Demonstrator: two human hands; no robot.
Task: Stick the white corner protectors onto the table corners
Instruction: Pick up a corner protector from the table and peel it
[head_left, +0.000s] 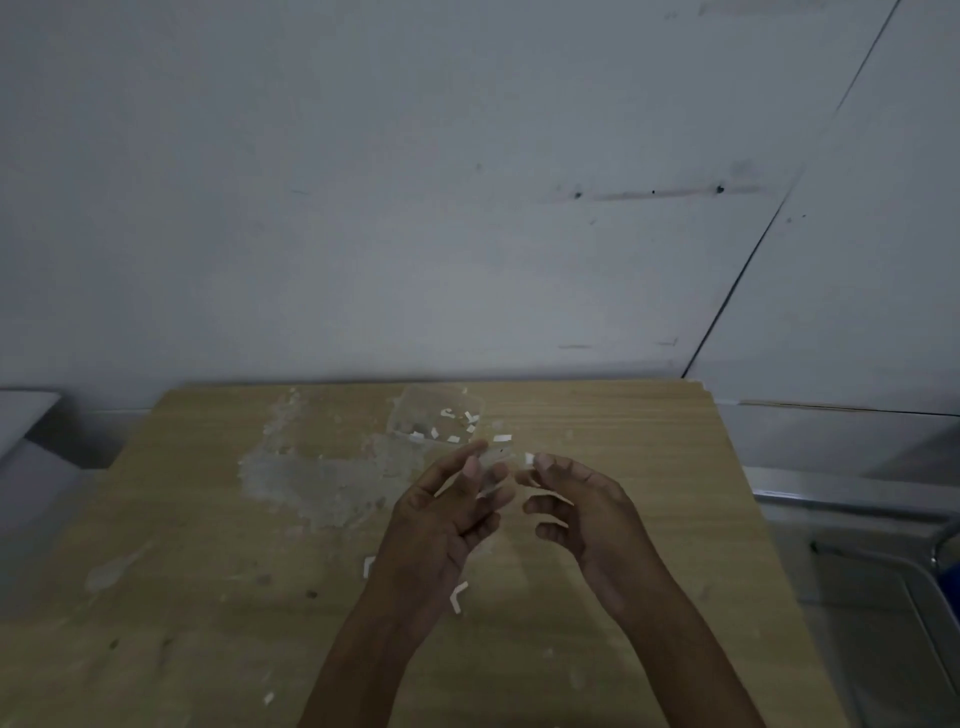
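Head view: dim, looking down on a wooden table (649, 519) set against a grey wall (415, 208).
Left hand (441, 525): at frame centre, fingers loosely spread, pinching a small clear corner protector (491, 460) at its fingertips.
Right hand (582, 512): just beside it, thumb and forefinger pinching a white backing tab (529, 459); the other fingers curl free.
Supply: a clear plastic tub (439, 415) above the hands holds more white pieces.
Loose pieces: 1 white L-shaped strip (457, 596) lies on the table below the left hand; small scraps are scattered nearby.
Step, as I judge it: peeling the backing.
Doing it well: peel slowly, keep fingertips off the adhesive, then press firmly onto a clean corner.
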